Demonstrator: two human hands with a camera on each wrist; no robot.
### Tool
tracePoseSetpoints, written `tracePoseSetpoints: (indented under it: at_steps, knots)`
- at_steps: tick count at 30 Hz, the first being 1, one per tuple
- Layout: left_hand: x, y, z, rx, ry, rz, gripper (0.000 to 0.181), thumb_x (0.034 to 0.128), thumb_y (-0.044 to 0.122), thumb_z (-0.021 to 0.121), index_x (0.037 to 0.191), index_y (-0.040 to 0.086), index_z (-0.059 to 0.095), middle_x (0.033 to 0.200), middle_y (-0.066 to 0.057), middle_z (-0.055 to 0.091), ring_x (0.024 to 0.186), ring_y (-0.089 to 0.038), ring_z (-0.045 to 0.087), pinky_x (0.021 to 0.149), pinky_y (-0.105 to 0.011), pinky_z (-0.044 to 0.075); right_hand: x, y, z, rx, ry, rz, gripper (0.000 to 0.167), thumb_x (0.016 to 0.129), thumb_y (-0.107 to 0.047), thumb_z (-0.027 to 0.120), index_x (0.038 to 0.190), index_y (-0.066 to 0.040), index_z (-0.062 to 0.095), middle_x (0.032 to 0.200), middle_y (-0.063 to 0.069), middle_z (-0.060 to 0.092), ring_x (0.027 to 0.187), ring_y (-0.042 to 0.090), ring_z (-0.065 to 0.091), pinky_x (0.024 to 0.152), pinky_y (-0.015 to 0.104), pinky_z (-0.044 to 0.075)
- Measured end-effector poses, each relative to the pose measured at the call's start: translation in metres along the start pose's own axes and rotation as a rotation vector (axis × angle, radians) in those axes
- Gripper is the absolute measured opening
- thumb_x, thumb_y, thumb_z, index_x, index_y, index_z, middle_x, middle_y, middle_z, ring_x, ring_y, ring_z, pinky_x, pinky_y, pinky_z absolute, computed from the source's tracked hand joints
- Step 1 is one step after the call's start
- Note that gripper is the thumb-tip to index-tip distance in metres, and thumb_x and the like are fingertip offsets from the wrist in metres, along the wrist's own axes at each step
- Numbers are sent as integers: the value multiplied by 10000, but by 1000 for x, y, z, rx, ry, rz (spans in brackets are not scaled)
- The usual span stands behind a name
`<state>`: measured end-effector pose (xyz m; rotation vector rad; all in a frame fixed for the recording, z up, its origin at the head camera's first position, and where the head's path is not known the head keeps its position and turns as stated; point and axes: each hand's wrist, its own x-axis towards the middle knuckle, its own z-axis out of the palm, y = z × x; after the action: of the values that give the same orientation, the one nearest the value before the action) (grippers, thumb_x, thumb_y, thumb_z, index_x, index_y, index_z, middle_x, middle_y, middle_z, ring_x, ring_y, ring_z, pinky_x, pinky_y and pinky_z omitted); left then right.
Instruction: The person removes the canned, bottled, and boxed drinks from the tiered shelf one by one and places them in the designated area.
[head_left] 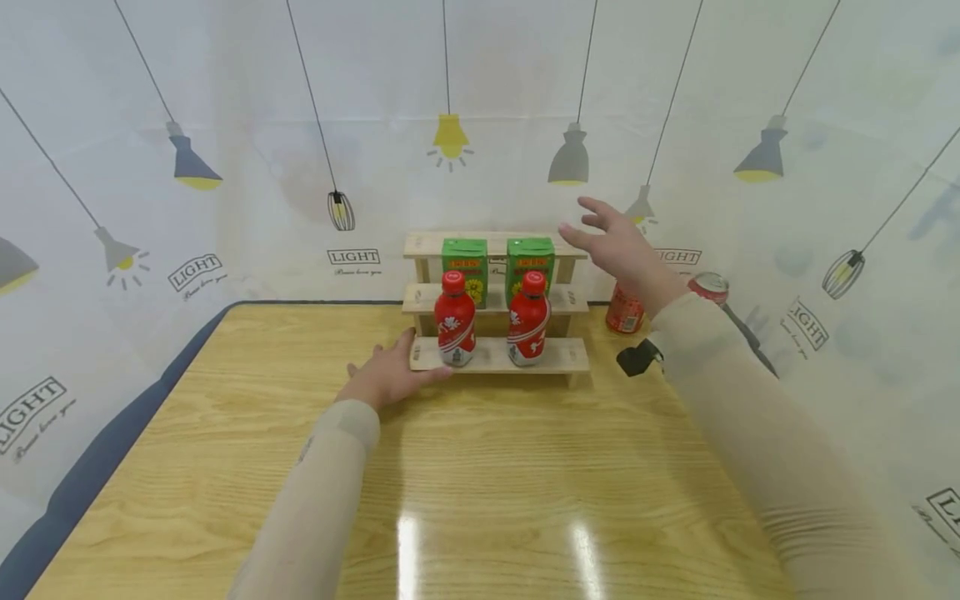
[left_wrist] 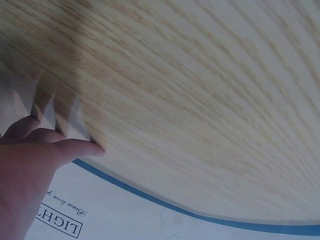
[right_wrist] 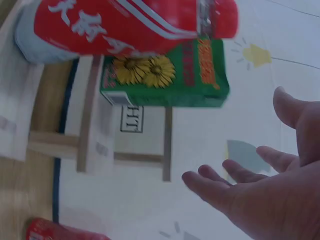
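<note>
The left hand (head_left: 386, 377) spreads its fingers at the left end of a pale wooden three-step shelf (head_left: 491, 357) on the wood-grain tabletop (head_left: 487, 467), its grip loose; I cannot tell whether they touch. The right hand (head_left: 622, 250), grip relaxed, fingers extended, hovers near the top right end. Two red white-patterned bottles (head_left: 455, 321) stand on the lowest step, two green box-shaped cartons (head_left: 531, 252) behind them
</note>
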<state>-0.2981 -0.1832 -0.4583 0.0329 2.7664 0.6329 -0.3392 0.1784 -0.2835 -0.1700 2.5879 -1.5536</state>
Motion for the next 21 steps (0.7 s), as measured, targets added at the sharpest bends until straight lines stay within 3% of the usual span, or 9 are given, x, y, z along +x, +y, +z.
tracePoseSetpoints:
  at_steps: [5, 11, 15, 21]
  knots:
    - [-2, 0, -1, -3, 4, 8, 1393, 686, 1078, 457, 1734, 256, 48, 1796, -105, 195, 1638, -541, 87, 1170, -905, -38, 7, 8, 21, 30, -30, -34, 801, 1065, -480, 617, 1718, -290, 194, 1785, 105, 244, 1629, 357, 307, 1312, 595, 320]
    - [-2, 0, 0, 8, 9, 14, 1384, 696, 1074, 453, 1734, 251, 52, 1797, -101, 191, 1637, -543, 84, 1171, -904, -39, 15, 18, 40, 137, -54, -65, 737, 1082, -396, 616, 1704, -225, 258, 1752, 146, 310, 1583, 347, 396, 1289, 588, 367]
    - [-2, 0, -1, 5, 6, 12, 1384, 699, 1069, 460, 1734, 247, 50, 1800, -94, 179, 1637, -543, 79, 1174, -901, -45, 17, 24, 49, 219, -58, -49, 678, 1085, -361, 621, 1679, -220, 327, 1746, 167, 312, 1552, 351, 443, 1273, 585, 392]
    - [-1, -1, -1, 4, 2, 15, 1388, 697, 1073, 453, 1734, 247, 42, 1801, -98, 171, 1634, -548, 80, 1166, -906, -48, 17, 30, 55, 344, -42, -11, 564, 1087, -320, 626, 1609, -226, 436, 1657, 166, 431, 1445, 345, 534, 1212, 605, 462]
